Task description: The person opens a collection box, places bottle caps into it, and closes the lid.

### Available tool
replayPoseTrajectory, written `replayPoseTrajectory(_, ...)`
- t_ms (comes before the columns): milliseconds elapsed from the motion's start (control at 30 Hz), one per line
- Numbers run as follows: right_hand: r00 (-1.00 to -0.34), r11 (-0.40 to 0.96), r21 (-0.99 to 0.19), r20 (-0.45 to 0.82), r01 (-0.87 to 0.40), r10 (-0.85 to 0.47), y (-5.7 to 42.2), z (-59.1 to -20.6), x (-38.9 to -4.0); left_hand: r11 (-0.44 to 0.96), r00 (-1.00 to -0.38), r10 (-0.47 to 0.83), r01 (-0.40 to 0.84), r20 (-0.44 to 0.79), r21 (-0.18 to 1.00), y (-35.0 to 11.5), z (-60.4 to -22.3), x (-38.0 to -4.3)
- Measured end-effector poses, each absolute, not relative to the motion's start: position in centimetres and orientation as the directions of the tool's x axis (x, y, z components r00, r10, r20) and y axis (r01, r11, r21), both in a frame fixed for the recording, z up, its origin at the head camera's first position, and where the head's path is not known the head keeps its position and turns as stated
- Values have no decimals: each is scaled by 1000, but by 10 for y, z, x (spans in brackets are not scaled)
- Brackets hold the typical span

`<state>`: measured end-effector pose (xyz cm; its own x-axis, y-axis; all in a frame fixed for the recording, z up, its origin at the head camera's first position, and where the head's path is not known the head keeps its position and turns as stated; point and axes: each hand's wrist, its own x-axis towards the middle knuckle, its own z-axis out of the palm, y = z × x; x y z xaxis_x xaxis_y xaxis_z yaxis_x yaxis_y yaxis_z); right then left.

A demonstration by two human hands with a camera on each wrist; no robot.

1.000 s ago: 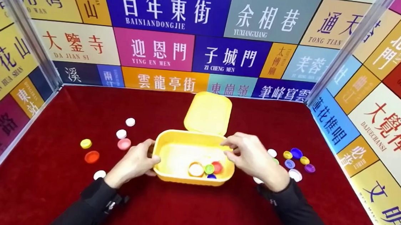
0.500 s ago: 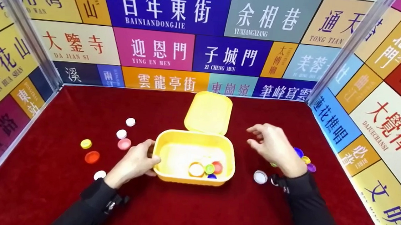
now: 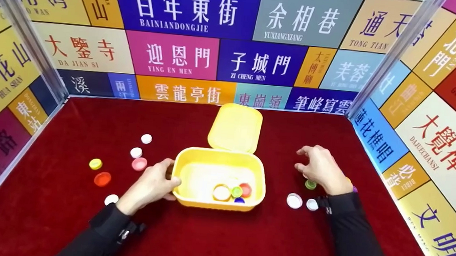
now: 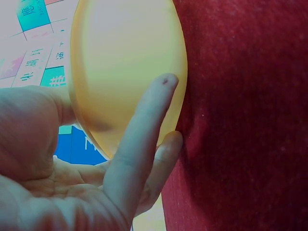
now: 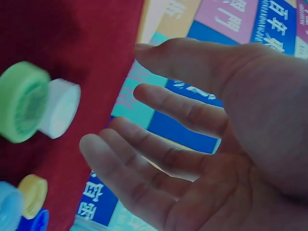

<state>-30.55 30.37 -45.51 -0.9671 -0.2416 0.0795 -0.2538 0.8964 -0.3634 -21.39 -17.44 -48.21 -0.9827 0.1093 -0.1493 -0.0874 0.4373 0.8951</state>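
Observation:
My left hand [image 3: 152, 184] grips the left end of a yellow plastic box [image 3: 216, 205], thumb over the rim and fingers along the outer wall. The left wrist view has the box wall [image 4: 127, 53] close up behind the fingers. Inside lie a white-and-orange cap [image 3: 221, 192], a green cap [image 3: 236, 191], a red cap [image 3: 245, 189] and a blue cap [image 3: 239, 201]. To the right, my right hand [image 3: 323, 168] hovers with loosely bent fingers, holding nothing. Nearest it are another green cap [image 5: 24, 102] and a white cap [image 5: 62, 108]; the hand hides some caps from the head view.
Behind the box lies its yellow lid [image 3: 236, 126]. Several caps are scattered left, including a red-orange cap [image 3: 102, 179] and a yellow cap [image 3: 95, 164]. Two whitish caps, one a pale cap [image 3: 294, 201], lie by the right wrist. Printed walls enclose the red cloth [image 3: 211, 240].
My right hand has moved from above the box's right rim rightward to over the caps. The left hand keeps its hold on the box, and the caps inside look unchanged.

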Motion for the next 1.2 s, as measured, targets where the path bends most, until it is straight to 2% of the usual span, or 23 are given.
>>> replayPoseTrajectory(400, -975, 902, -374, 26, -215, -222, 313, -474, -309, 455, -983, 112, -79, -145, 887, -175, -482, -212)
replayPoseTrajectory(833, -981, 919, -357, -33, -165, -189, 313, -465, -307, 459, -983, 107, -84, -148, 884, -175, -481, -212)
replayPoseTrajectory(1200, -976, 914, -354, -12, -198, -216, 313, -468, -309, 455, -982, 112, -84, -151, 887, -175, -482, -214)
